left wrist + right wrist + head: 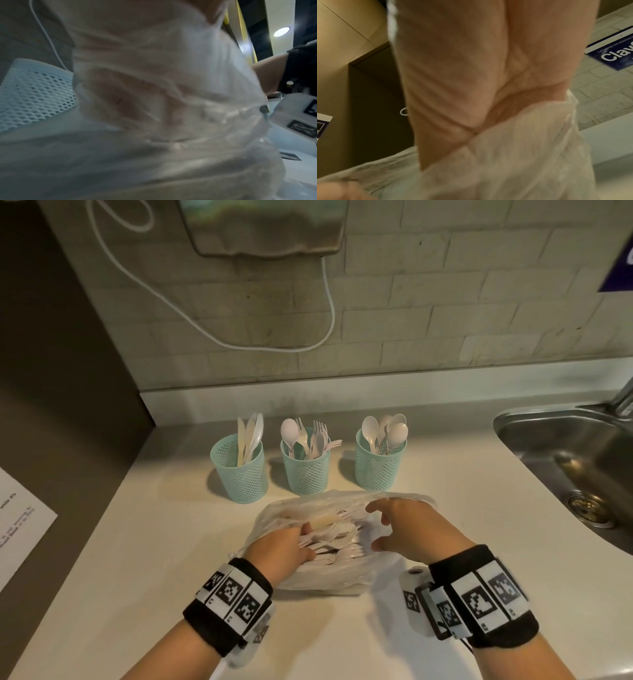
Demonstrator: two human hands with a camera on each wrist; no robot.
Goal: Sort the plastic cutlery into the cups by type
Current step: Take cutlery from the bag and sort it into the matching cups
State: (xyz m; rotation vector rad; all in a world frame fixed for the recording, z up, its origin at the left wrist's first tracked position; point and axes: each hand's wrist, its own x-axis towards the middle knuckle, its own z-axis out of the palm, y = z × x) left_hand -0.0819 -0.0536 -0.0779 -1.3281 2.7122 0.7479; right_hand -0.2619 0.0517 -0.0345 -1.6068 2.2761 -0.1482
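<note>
Three teal mesh cups stand in a row at the back of the counter. The left cup [240,470] holds knives, the middle cup [305,469] holds forks and a spoon, and the right cup [379,463] holds spoons. In front of them lies a clear plastic bag [329,577] full of white cutlery [337,542]. My left hand [291,546] reaches into the bag from the left, its fingers curled round some of the cutlery. Seen from the left wrist, those fingers [120,98] are blurred behind the bag film [188,121]. My right hand [404,525] rests on the bag's right side, fingers spread.
A steel sink [565,460] with a drain [591,508] sits at the right, the tap [623,398] behind it. A printed sheet [20,525] lies at the left. A dark cabinet side borders the counter's left. A white cable [329,302] hangs on the tiled wall.
</note>
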